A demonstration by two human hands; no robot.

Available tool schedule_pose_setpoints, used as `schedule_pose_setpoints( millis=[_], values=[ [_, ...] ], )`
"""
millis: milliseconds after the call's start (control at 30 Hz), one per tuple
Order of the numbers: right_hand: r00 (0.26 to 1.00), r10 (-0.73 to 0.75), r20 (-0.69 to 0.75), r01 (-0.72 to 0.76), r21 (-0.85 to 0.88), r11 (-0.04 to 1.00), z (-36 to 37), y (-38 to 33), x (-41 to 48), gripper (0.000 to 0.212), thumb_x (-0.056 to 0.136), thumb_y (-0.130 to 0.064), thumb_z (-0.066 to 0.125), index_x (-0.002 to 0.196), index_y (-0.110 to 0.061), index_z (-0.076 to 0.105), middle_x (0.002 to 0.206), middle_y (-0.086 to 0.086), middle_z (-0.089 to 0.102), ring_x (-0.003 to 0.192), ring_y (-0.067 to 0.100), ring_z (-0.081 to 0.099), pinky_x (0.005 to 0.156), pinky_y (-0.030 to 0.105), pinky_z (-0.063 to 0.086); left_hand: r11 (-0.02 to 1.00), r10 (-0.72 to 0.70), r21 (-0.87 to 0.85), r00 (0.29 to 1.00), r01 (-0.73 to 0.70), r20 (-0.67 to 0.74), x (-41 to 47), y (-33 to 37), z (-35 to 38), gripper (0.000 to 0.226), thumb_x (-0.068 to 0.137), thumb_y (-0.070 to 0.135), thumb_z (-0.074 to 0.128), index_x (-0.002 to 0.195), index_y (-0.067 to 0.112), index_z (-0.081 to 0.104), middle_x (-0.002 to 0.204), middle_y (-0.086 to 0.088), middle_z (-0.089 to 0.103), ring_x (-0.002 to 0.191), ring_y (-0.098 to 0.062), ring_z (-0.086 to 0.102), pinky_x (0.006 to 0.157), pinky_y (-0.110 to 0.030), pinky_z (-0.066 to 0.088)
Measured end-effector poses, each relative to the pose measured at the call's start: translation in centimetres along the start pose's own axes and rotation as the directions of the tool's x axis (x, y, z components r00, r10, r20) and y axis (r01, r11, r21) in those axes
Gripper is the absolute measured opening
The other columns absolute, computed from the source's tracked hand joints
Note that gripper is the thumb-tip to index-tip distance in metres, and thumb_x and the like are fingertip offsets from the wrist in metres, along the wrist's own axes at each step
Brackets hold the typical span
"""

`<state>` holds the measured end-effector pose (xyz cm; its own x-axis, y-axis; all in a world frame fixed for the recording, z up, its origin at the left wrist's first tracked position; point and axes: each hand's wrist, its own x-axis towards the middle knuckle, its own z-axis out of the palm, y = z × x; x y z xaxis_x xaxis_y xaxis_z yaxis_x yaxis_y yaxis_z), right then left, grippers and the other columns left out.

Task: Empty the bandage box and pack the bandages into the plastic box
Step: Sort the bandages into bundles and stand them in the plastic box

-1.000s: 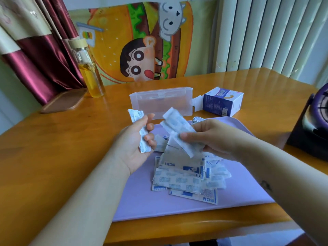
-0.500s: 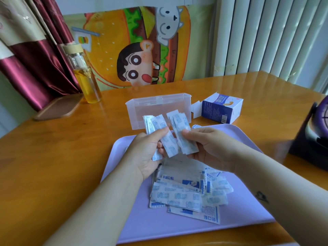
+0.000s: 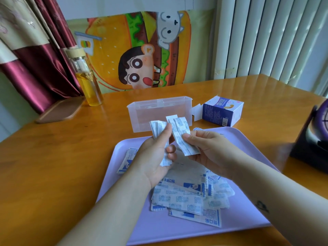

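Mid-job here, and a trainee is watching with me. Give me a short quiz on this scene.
1. True or false: the bandage box lies on the purple tray.
2. The left hand holds: A nothing; B bandages; C the bandage box.
3. Fill in: the loose pile lies on the ____.
Key: 1 false, it lies on the table beside the plastic box. 2 B. 3 tray.
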<state>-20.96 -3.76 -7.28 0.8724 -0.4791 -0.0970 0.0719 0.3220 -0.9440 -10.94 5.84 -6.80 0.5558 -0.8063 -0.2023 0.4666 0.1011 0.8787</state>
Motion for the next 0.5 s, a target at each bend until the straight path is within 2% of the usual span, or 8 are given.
schedule_pose_setpoints(
  millis=[67,133,200,267,333,400,467,500],
  values=[
    [0.999,-0.006,0.035,0.005,0.022,1.000,0.2,0.1,-0.1,0.029,0.095,-0.013,0.048,0.107,0.013,0.057,0.092,0.020,0.070,0.082,0.027,0.069,0.079,0.029,0.057,0.998,0.037,0.057,0.999,-0.035,-0.039,0.0,-0.2,-0.1,0.020,0.092,0.021,0.056,0.107,0.009,0.064,0.052,0.008,0.049,0.045,-0.003,0.033,0.042,-0.013,0.028],
    [0.999,-0.018,0.042,0.018,-0.001,1.000,0.4,0.2,-0.2,0.030,0.094,-0.015,0.051,0.110,0.011,0.056,0.096,0.021,0.070,0.085,0.031,0.070,0.077,0.031,0.058,0.995,0.055,0.089,0.995,-0.048,-0.080,0.0,-0.1,-0.2,0.017,0.089,0.019,0.060,0.102,0.009,0.066,0.048,0.007,0.038,0.042,-0.003,0.032,0.041,-0.013,0.029],
    [0.998,-0.057,-0.021,0.055,-0.087,0.995,0.4,0.3,-0.2,0.018,0.091,-0.018,0.056,0.095,-0.001,0.062,0.094,0.019,0.072,0.084,0.030,0.070,0.071,0.030,0.056,0.992,0.076,0.104,0.993,-0.066,-0.094,0.0,-0.1,-0.3,0.013,0.086,0.017,0.064,0.097,0.010,0.068,0.048,0.007,0.035,0.041,-0.004,0.031,0.040,-0.013,0.029],
    [0.990,-0.106,-0.092,0.086,-0.197,0.977,0.4,0.3,-0.2,0.014,0.089,-0.020,0.060,0.081,-0.009,0.064,0.093,0.019,0.072,0.086,0.031,0.068,0.078,0.037,0.055,0.989,0.103,0.119,0.991,-0.093,-0.086,-0.1,0.1,-0.2,0.009,0.085,0.014,0.065,0.093,0.010,0.067,0.045,0.009,0.037,0.042,-0.004,0.030,0.040,-0.013,0.028],
    [0.976,-0.152,-0.155,0.106,-0.272,0.957,0.3,0.2,-0.1,0.015,0.087,-0.022,0.063,0.077,-0.012,0.066,0.090,0.019,0.071,0.083,0.028,0.066,0.082,0.043,0.051,0.990,0.110,0.099,0.991,-0.102,-0.076,-0.2,0.2,-0.1,0.001,0.086,0.013,0.064,0.085,0.013,0.064,0.046,0.009,0.037,0.042,-0.003,0.031,0.040,-0.014,0.026],
    [0.957,-0.173,-0.233,0.121,-0.220,0.968,0.1,-0.3,-0.1,0.015,0.088,-0.020,0.062,0.076,-0.012,0.066,0.083,0.016,0.066,0.077,0.025,0.061,0.077,0.040,0.049,0.993,0.107,0.064,0.991,-0.102,-0.078,-0.2,0.3,-0.4,0.012,0.088,0.012,0.062,0.077,0.015,0.059,0.048,0.007,0.038,0.043,-0.004,0.034,0.042,-0.015,0.025],
    [0.944,-0.112,-0.309,0.105,-0.039,0.994,-0.4,-1.3,-0.1,0.011,0.089,-0.018,0.061,0.081,-0.011,0.064,0.080,0.012,0.060,0.074,0.024,0.057,0.072,0.034,0.046,0.988,0.147,0.065,0.986,-0.142,-0.077,0.0,0.4,-1.0,0.016,0.089,0.007,0.060,0.075,0.013,0.058,0.051,0.005,0.045,0.047,-0.005,0.041,0.040,-0.014,0.026],
    [0.946,-0.055,-0.318,0.077,0.058,0.995,-0.6,-1.8,-0.3,0.008,0.088,-0.018,0.061,0.084,-0.011,0.063,0.079,0.010,0.057,0.071,0.022,0.055,0.069,0.031,0.044,0.977,0.188,0.119,0.979,-0.178,-0.076,0.1,0.4,-1.3,0.015,0.089,0.006,0.059,0.075,0.013,0.059,0.052,0.005,0.048,0.050,-0.006,0.043,0.041,-0.015,0.027]
  ],
)
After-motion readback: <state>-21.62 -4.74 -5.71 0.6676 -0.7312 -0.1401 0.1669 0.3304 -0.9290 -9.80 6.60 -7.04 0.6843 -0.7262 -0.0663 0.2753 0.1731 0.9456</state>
